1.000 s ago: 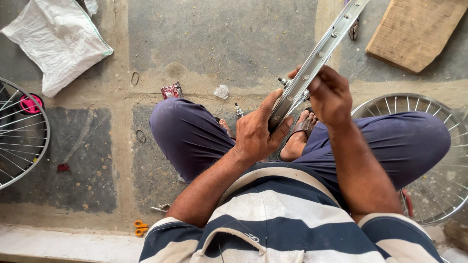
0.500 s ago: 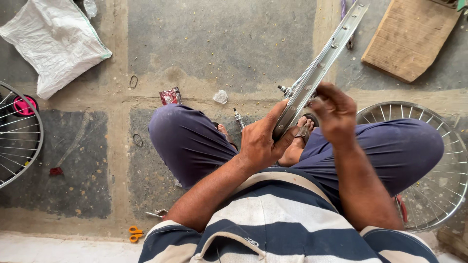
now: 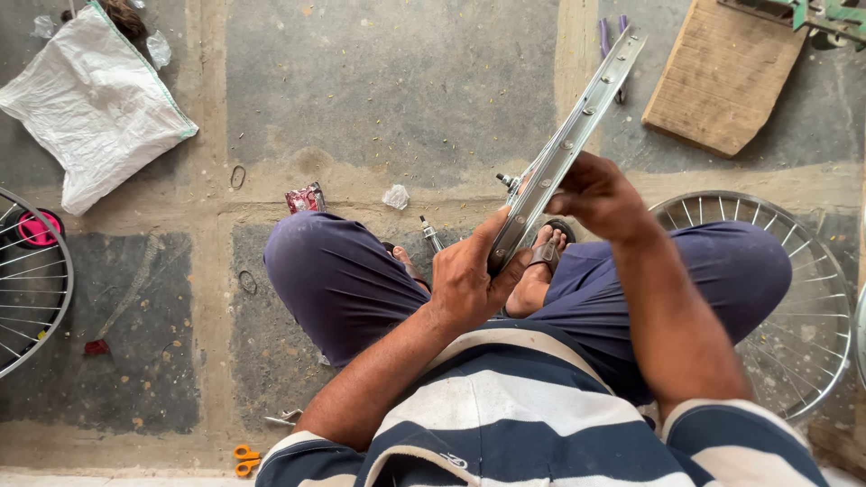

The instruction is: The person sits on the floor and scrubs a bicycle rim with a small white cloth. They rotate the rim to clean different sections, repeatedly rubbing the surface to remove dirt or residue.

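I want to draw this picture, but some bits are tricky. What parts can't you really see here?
Head view only:
- Long silver metal wheel rim: its lower end is covered by the left hand; the right hand hides part of the middle.
- Spoked silver wheel on the right: partly under the leg, cut off by the edge.
- Spoked wheel on the left: cut off by the edge.
- Small orange-handled tool: too small to tell.

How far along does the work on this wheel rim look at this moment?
Early, by the look of it. Done: two spoked wheels lie finished-looking on the floor, one at the left, one at the right. In hand: the bare rim, edge-on, gripped low by the left hand and higher by the right hand. Left: the rim's holes show no spokes, and no hub is mounted in it.
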